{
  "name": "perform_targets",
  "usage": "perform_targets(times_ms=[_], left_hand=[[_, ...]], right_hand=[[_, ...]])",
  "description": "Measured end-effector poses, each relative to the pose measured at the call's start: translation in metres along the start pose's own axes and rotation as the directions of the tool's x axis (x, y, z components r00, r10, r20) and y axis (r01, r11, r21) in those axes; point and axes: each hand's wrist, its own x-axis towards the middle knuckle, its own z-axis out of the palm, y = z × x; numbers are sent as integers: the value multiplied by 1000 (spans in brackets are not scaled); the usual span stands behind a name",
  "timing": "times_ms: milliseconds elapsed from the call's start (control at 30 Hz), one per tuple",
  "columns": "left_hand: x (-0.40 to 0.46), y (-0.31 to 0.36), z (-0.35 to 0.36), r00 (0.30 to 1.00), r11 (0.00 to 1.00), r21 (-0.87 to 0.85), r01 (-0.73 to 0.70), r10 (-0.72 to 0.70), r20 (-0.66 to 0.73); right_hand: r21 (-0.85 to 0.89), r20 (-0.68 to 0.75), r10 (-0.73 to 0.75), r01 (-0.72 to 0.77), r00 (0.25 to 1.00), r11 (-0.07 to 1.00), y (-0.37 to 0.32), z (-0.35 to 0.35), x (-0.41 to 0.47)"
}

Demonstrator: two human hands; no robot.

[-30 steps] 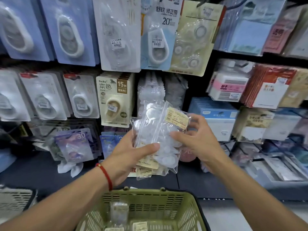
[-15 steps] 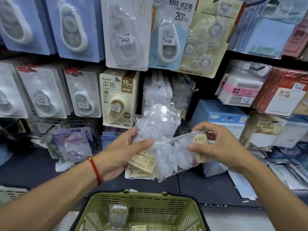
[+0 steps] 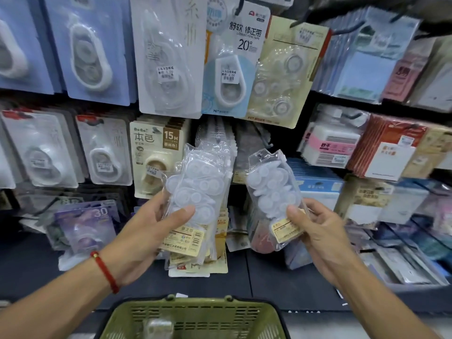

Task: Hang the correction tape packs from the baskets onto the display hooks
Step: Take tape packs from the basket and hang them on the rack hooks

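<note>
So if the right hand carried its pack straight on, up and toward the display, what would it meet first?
Probably the clear packs already hanging just up and left of it. The right hand holds its single clear pack upright, hang hole on top. Depth is unclear, so the gap is hard to judge.

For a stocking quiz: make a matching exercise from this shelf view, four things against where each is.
Things:
1. single clear pack
2. stack of clear packs
3. green basket
4. beige 15M pack

Places:
A. hanging on the display, behind the left hand
B. at the bottom of the view, below both hands
C. pinched in the right hand
D. held in the left hand

Pairs: 1-C, 2-D, 3-B, 4-A
</note>
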Motion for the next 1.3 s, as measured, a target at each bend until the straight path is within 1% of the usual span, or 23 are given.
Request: perform_targets(times_ms=[167,300,567,733,767,800,833,867,900,933,967,1000,1033,1100,1167,1200,1300], left_hand=[[-2,-1,2,1000,1000,-7,1,-1,1],[-3,-2,1,1000,1000,-20,3,-3,1],[1,-7,-1,1000,999,-42,-11,12,14],[2,-9,-4,999,998,-50,-31,32,23],[2,-9,-4,999,998,-54,-35,36,23],[2,-9,-4,999,998,-60,-37,39,26],[2,-9,-3,999,997,-65,-38,40,31],[2,-9,-2,999,997,-70,-38,40,35],[1,-9,-2,999,996,-75,-38,41,36],[1,-10,-1,999,996,-81,-37,40,35],[1,-12,-1,999,996,-85,-33,37,38],[0,-13,0,998,996,-84,-28,32,49],[-1,-14,0,997,997,-75,-21,26,66],[-3,-19,4,995,999,-36,-10,13,103],[-5,-24,10,992,1000,6,-11,10,124],[-6,-27,12,991,1000,13,-17,16,130],[-8,-30,17,990,999,2,-32,32,134]], right_hand=[[53,-94,-51,56,994,997,3,11,-1],[80,-139,-43,55,989,995,1,11,0],[98,-108,-55,66,993,993,-3,11,2],[72,-136,-62,72,989,995,0,13,4],[34,-146,-63,69,987,997,2,14,5],[-50,-155,-67,60,986,997,4,16,5],[-190,-174,-86,52,981,980,6,17,6],[-381,-200,-142,57,970,923,8,16,7],[-569,-205,-226,72,952,819,9,16,7],[-688,-181,-314,108,932,718,8,17,5],[-726,-136,-368,160,920,669,6,20,4],[-708,-85,-370,205,925,676,5,24,2],[-664,-31,-327,225,945,713,6,31,0],[-561,88,-182,200,979,803,13,48,-8],[-457,171,-73,145,983,877,21,65,-17],[-412,182,-40,114,982,904,26,72,-21],[-291,159,-11,57,987,955,32,80,-24]])
